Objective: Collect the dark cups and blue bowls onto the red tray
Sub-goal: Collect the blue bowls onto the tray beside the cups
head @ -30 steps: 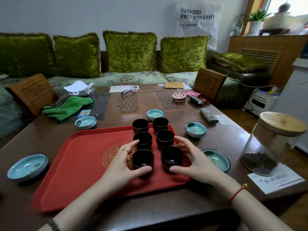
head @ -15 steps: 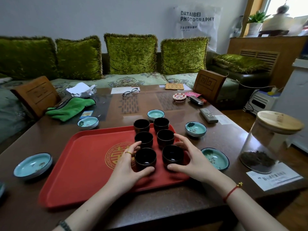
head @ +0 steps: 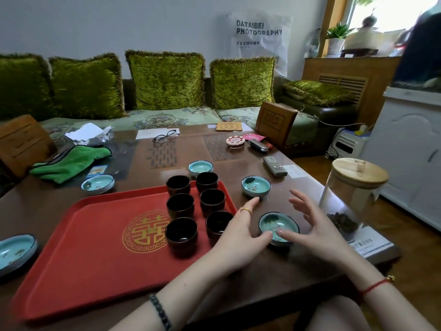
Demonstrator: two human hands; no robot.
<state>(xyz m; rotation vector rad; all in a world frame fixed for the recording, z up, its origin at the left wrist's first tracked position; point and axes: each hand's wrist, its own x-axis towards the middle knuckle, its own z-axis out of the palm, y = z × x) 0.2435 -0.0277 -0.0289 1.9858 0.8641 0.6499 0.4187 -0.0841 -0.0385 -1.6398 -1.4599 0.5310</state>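
Six dark cups (head: 196, 203) stand on the red tray (head: 95, 247). Left hand (head: 241, 235) and right hand (head: 310, 232), fingers spread, flank one blue bowl (head: 278, 228) on the table (head: 274, 278), thumbs at its rim, gripping nothing

Both forearms reach in from the lower edge toward the right of centre. The left hand (head: 241, 231) and right hand (head: 310, 231) face each other, palms inward, fingers (head: 297, 198) spread loosely, thumbs nearly touching.
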